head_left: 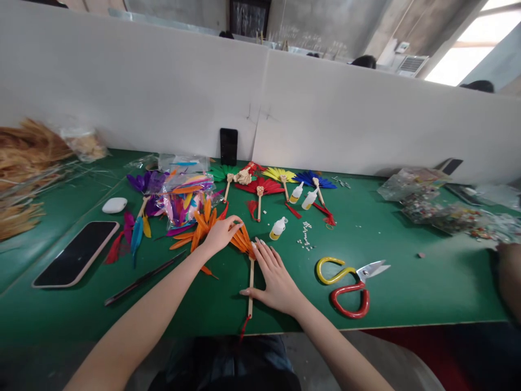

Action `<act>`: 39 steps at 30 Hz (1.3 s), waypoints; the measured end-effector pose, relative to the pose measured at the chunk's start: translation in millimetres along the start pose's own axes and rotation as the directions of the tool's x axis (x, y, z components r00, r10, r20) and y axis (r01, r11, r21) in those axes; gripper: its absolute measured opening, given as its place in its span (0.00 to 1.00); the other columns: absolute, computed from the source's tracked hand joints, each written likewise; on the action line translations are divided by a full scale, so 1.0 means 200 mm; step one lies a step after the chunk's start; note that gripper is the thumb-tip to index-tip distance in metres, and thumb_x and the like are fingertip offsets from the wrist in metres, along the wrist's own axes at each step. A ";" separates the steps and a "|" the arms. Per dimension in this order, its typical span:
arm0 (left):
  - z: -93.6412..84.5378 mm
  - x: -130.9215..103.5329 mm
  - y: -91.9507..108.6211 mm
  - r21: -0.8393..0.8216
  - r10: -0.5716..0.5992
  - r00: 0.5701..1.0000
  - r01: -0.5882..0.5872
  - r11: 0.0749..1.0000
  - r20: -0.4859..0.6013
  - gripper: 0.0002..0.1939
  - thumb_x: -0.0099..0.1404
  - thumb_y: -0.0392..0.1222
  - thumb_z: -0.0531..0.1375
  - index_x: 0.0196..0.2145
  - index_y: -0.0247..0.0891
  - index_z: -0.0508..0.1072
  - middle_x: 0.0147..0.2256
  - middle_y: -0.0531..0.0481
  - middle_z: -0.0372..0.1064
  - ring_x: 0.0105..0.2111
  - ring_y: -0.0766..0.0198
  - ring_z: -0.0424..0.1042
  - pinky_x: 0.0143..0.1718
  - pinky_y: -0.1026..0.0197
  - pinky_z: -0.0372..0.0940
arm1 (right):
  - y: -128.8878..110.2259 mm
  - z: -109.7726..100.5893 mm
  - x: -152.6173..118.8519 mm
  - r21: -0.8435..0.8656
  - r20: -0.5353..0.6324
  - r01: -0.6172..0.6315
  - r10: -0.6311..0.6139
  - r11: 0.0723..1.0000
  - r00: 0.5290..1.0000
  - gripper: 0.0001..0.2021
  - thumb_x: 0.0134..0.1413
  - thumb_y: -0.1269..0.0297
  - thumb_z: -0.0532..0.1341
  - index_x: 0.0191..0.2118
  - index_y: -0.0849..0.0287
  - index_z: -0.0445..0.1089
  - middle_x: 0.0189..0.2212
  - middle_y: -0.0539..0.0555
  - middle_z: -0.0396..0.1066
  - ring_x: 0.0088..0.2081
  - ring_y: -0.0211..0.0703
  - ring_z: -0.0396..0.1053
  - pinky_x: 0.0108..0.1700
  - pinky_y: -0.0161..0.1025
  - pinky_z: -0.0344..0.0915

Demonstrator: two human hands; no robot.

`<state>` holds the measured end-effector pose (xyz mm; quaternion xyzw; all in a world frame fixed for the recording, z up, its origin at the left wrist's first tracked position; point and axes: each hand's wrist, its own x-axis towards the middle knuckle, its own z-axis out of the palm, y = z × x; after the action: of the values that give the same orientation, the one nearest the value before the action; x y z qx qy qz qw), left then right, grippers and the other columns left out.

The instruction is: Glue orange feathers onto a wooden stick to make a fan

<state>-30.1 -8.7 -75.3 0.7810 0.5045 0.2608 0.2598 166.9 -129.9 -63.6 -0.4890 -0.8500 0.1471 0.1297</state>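
Note:
In front of me on the green table lies an orange feather fan (243,243) with a pale wooden handle (251,288) and a red cord at its end. My left hand (220,238) is closed, its fingertips pinching at an orange feather on the fan's upper left. My right hand (277,276) lies flat with fingers stretched out; its fingertips touch the base of the feathers and the thumb crosses the handle. Loose orange feathers (198,234) are left of the fan, partly behind my left hand. A small glue bottle (278,228) stands just beyond my right hand.
Scissors (353,288) lie on the right, beside small white beads (306,236). Finished-looking fans, including a red one (260,188), and two more glue bottles sit farther back. Tweezers (142,279) and a phone (77,254) are on the left. Another person's hand (509,266) shows at the right edge.

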 end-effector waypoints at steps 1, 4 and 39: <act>0.00 0.00 0.00 0.012 0.001 1.000 -0.001 1.000 -0.001 0.12 0.68 0.46 0.50 0.41 0.40 0.69 0.25 0.53 0.71 0.25 0.62 0.72 0.27 0.65 0.60 | 0.00 0.00 0.00 -0.001 0.001 0.001 -0.001 1.000 1.000 0.50 0.50 0.35 0.52 0.67 0.60 0.28 0.67 0.56 0.32 0.67 0.48 0.31 0.66 0.51 0.38; 0.01 0.00 0.00 0.053 0.003 1.000 -0.002 0.999 -0.008 0.13 0.69 0.45 0.49 0.42 0.40 0.69 0.27 0.52 0.72 0.27 0.61 0.73 0.27 0.64 0.60 | 0.00 0.00 0.00 -0.003 0.000 0.009 -0.009 1.000 1.000 0.50 0.49 0.35 0.52 0.67 0.59 0.27 0.67 0.57 0.32 0.67 0.49 0.31 0.66 0.52 0.38; 0.01 -0.02 0.01 0.132 0.036 0.999 -0.033 0.991 -0.019 0.15 0.70 0.44 0.46 0.46 0.40 0.69 0.44 0.47 0.72 0.43 0.57 0.72 0.44 0.57 0.65 | 0.00 0.00 0.00 -0.032 -0.010 0.049 -0.049 0.998 0.999 0.50 0.51 0.37 0.53 0.67 0.58 0.24 0.67 0.57 0.35 0.67 0.51 0.36 0.65 0.54 0.40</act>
<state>-27.8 -13.8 -76.1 0.8023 0.5097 0.2396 0.1977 167.5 -129.6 -64.5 -0.4709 -0.8632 0.1275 0.1299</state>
